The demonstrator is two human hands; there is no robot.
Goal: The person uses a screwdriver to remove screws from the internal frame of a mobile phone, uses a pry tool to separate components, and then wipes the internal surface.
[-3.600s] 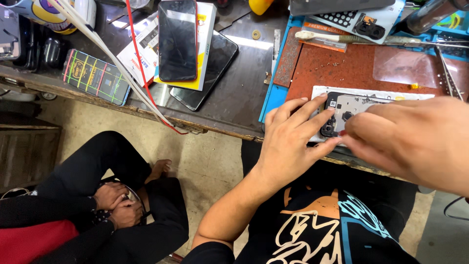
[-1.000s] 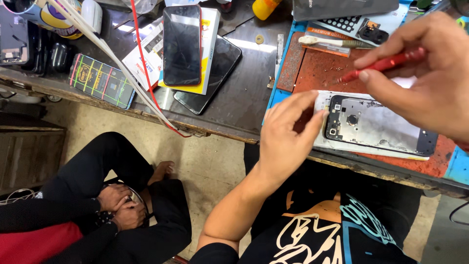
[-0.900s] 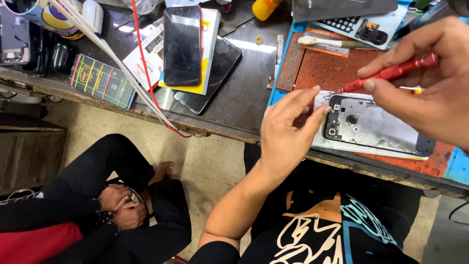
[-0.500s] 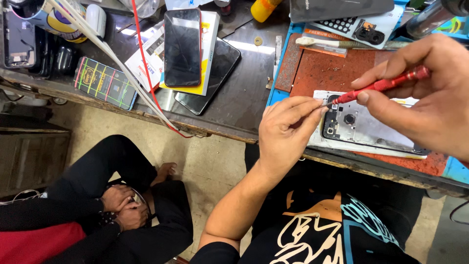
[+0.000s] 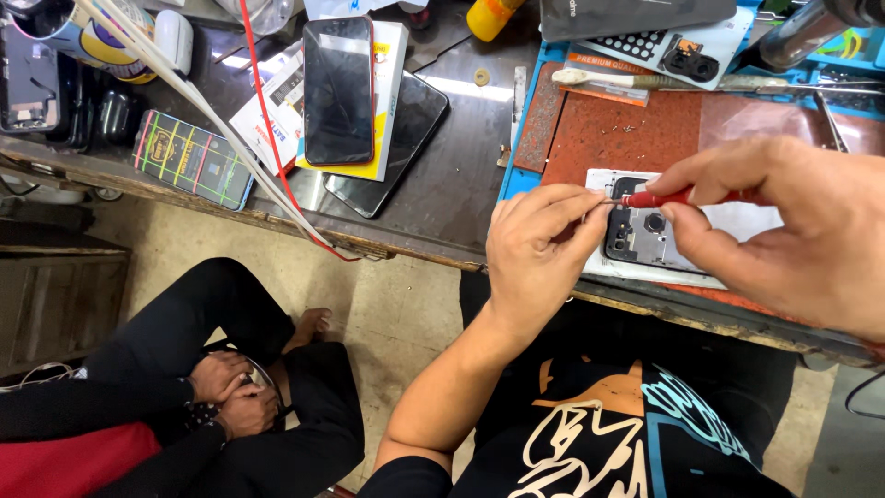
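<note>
The right hand (image 5: 793,231) pinches a slim red-handled screwdriver (image 5: 678,196) between thumb and fingers, holding it nearly level with the tip pointing left. The left hand (image 5: 535,258) has its fingertips drawn together in a pinch around the screwdriver tip. Both hands work directly above an opened grey smartphone with its back cover removed (image 5: 645,231), which lies flat on a red rubber work mat (image 5: 618,138) at the near edge of the dark wooden desk (image 5: 461,175). A black-screened phone in a red case (image 5: 338,88) rests well to the left on a yellow-and-white box (image 5: 387,101). Below the desk, another person sits with clasped hands (image 5: 230,397).
</note>
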